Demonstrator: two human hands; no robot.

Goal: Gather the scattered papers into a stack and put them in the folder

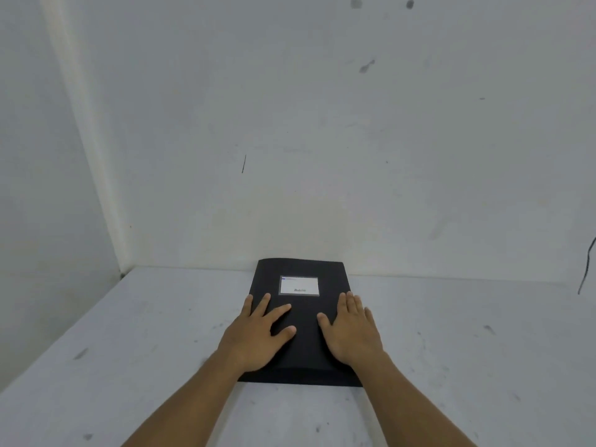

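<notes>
A bare, plain room, perhaps an office or storeroom; which one cannot be told. A scuffed white table (129, 350) stands under the hands, pushed into a corner of stained white walls (290, 124) beyond them.

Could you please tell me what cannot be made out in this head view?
- Papers: none visible; the closed black folder would hide any inside.
- Small white label on the cover: print blurred, too small to read.
- Folder surface under the flat left hand and right hand: covered.
</notes>
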